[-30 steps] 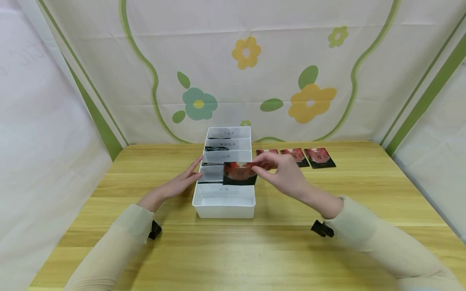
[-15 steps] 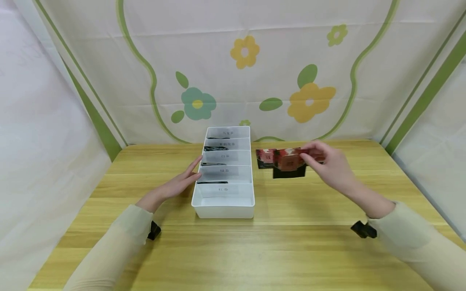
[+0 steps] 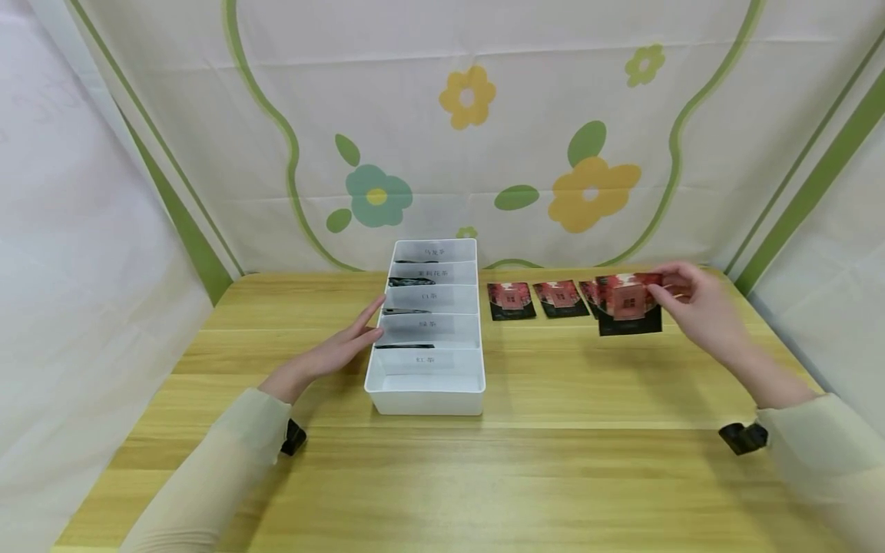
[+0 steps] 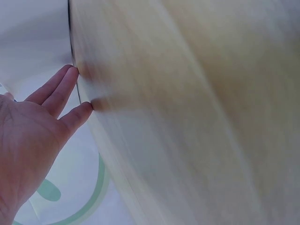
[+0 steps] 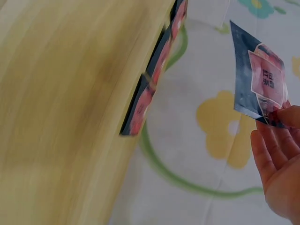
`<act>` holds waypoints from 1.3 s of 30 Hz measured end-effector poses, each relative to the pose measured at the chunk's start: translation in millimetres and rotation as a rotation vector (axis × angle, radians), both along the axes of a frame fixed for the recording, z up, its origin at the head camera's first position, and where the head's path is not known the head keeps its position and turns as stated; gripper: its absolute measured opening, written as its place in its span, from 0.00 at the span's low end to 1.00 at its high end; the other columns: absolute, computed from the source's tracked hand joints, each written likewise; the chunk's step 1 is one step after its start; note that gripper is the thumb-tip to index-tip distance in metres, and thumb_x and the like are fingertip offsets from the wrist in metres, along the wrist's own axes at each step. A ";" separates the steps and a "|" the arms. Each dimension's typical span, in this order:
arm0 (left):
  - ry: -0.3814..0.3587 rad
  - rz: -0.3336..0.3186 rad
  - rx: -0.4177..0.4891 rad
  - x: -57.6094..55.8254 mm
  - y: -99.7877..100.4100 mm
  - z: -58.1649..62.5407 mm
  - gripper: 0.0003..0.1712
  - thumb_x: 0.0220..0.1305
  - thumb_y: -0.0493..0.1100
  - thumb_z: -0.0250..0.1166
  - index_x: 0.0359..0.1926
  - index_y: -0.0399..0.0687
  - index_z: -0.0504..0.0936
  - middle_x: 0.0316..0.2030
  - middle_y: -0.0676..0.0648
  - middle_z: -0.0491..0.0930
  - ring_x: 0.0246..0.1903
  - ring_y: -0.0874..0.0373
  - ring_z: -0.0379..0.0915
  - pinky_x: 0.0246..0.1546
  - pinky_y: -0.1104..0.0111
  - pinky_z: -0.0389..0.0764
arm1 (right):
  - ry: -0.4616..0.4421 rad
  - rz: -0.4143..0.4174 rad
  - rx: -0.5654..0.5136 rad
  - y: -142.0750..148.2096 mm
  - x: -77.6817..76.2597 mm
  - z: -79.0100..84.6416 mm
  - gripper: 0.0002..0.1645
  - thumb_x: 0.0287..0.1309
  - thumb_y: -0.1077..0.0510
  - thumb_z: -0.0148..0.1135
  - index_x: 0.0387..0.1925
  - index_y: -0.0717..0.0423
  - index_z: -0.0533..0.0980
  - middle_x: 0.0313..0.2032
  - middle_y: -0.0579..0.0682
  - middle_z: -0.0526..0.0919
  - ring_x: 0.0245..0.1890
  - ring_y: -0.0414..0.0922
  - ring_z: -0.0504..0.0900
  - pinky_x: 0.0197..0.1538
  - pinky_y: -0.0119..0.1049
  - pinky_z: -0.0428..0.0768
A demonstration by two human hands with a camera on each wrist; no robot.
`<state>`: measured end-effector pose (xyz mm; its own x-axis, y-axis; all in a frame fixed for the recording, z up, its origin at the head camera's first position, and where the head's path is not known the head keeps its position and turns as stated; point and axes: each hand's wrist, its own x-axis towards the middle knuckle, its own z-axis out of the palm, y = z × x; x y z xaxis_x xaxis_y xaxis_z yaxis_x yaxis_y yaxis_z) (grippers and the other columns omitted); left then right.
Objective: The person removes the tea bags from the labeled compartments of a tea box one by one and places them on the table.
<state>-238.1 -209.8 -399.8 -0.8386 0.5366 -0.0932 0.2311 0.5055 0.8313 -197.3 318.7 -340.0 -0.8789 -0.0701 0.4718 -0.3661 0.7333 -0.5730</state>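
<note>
My right hand (image 3: 698,307) pinches a red and black tea sachet (image 3: 628,303) by its right edge, above the table at the right. In the right wrist view the thumb lies on the sachet's (image 5: 262,77) printed face. My left hand (image 3: 339,352) rests with extended fingers against the left side of a white divided box (image 3: 425,402). The left wrist view shows those fingertips (image 4: 72,72) too. Labelled compartments run front to back in the box, and dark packet edges (image 3: 408,310) show in several of them.
Three matching sachets lie on the wooden table (image 3: 442,484), right of the box: one nearest it (image 3: 512,300), a middle one (image 3: 561,298), and a third (image 3: 590,293) partly hidden behind the held sachet. A flower-printed cloth (image 3: 429,92) hangs behind the table.
My right hand has carried the sachet from over the box to the right, past the sachets on the table. My left hand has stayed at the box's side.
</note>
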 end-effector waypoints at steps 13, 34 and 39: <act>0.000 0.005 -0.008 2.2 -0.5 2.0 0.38 0.77 0.57 0.43 0.77 0.66 0.33 0.76 0.48 0.33 0.68 0.37 0.51 0.65 0.42 0.51 | -0.098 -0.083 0.154 69.0 -33.2 -18.4 0.17 0.69 0.63 0.54 0.55 0.66 0.71 0.42 0.67 0.77 0.29 0.23 0.70 0.24 0.25 0.70; -0.005 0.012 -0.003 2.6 2.3 4.7 0.37 0.77 0.56 0.44 0.77 0.67 0.34 0.76 0.49 0.34 0.67 0.39 0.53 0.65 0.44 0.54 | -0.311 -0.039 0.284 118.6 -73.2 -70.0 0.14 0.66 0.68 0.53 0.51 0.73 0.69 0.41 0.74 0.74 0.37 0.64 0.75 0.32 0.52 0.74; -0.008 0.013 0.003 2.4 2.0 3.1 0.37 0.77 0.56 0.44 0.77 0.68 0.34 0.76 0.50 0.34 0.67 0.38 0.53 0.65 0.43 0.53 | -0.315 -0.052 0.304 117.1 -76.1 -75.6 0.13 0.65 0.68 0.54 0.49 0.72 0.69 0.37 0.73 0.77 0.33 0.63 0.77 0.28 0.42 0.73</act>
<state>-235.7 -207.9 -396.7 -0.8446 0.5263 -0.0981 0.2181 0.5057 0.8347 -273.4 435.7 -415.7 -0.9825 -0.1167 0.1450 -0.1666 0.8987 -0.4057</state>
